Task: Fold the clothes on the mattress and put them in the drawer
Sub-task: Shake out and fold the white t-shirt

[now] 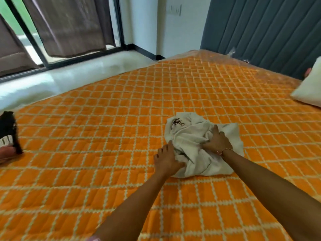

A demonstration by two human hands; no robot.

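Crumpled white garment point(199, 145) on the orange mattress point(104, 119) — right hand point(217, 141) bunches its middle, left hand point(167, 158) grips the near-left edge. The cloth spreads ahead of both hands, no clear long axis.

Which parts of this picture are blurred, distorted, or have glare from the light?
Head view: the mattress pattern smears toward the near edge and the dark clothes at left are blurred; the window frame bends with wide-angle distortion; glare whitens the floor by the window; the crumpled white garment under the left hand and right hand stays fairly sharp.
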